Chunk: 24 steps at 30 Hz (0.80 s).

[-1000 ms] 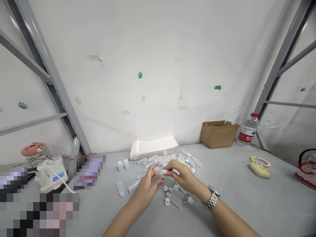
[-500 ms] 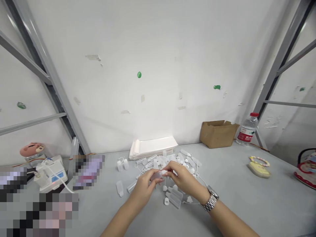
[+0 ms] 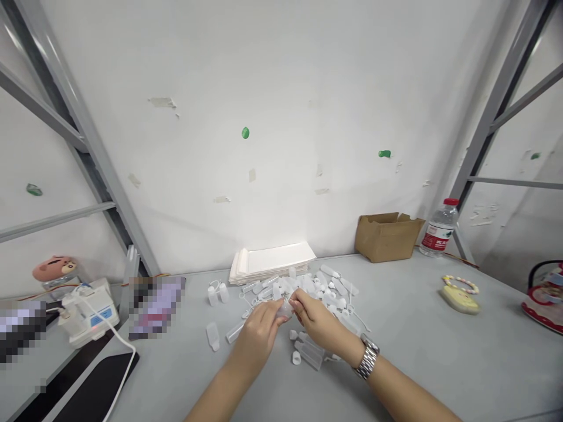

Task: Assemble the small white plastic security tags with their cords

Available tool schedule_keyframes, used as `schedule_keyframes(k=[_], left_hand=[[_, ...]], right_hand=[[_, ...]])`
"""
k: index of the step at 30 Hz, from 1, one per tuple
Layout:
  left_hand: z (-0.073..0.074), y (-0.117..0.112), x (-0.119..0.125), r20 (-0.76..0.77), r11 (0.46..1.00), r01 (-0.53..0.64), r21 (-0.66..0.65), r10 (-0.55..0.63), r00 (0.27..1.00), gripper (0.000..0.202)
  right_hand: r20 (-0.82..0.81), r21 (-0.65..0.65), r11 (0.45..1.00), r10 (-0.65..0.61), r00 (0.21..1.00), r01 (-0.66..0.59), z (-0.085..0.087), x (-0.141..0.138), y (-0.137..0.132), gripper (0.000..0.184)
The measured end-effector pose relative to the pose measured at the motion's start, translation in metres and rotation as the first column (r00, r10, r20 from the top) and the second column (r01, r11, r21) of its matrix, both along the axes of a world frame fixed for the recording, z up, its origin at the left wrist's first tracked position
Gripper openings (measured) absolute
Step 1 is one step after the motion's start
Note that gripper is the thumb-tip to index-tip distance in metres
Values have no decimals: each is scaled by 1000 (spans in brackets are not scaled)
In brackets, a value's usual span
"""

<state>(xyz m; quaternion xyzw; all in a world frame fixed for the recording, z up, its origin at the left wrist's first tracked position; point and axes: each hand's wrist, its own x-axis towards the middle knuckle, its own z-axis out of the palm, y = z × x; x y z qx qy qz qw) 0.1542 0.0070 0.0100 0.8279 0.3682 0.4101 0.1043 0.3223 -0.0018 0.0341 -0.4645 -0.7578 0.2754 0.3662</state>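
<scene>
Near the front of the worktop (image 3: 409,346), about halfway along, I've got a small translucent plastic bottle (image 3: 285,309) pinched between both hands, right at the front of the heap. My left hand (image 3: 257,340) and right hand (image 3: 319,322) are close together, with the fingers (image 3: 299,305) of both pressed onto it from either side. They hide most of it, so I can't really make out its neck or cap. What shows is milky and see-through, same as the heap of bottles and caps (image 3: 319,285) just behind it.

A few strays sit outside the heap: a loose bottle (image 3: 213,336) left of my hands and a little cap (image 3: 296,357) just below them. For elbow room, grey worktop runs out past my silver wristwatch (image 3: 367,358) on the right, and a yellow trinket (image 3: 460,299) sits well apart toward the right edge. Along the back edge there's a stack of white paper (image 3: 270,264) just behind the heap, then a cardboard box (image 3: 387,237) and a water bottle (image 3: 438,236) in the right corner.
</scene>
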Motion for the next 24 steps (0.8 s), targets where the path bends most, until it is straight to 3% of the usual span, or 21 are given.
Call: schedule_keyframes(k=[3, 7, 11, 16, 20, 24], left_hand=[[5, -5, 6, 98, 968, -10, -252, 35, 995, 25], [14, -10, 13, 270, 820, 151, -552, 4, 963, 28], [21, -9, 14, 501, 675, 383, -631, -23, 865, 34], [24, -7, 13, 622, 498, 514, -698, 65, 781, 41], [23, -6, 14, 616, 495, 513, -701, 58, 786, 37], [22, -5, 15, 561, 572, 448, -688, 27, 827, 35]], right_hand=[[-8, 8, 1000, -18, 1000, 18, 3, 3, 2, 36], [-92, 6, 1000, -29, 995, 30, 9, 12, 6, 37], [-215, -9, 999, 43, 976, -46, 16, 17, 4, 27], [-211, 3, 996, 92, 973, -94, 20, 15, 0, 21], [-241, 6, 996, 83, 967, -84, 14, 13, 1, 17], [-270, -26, 999, 36, 962, -44, 5, 9, 3, 13]])
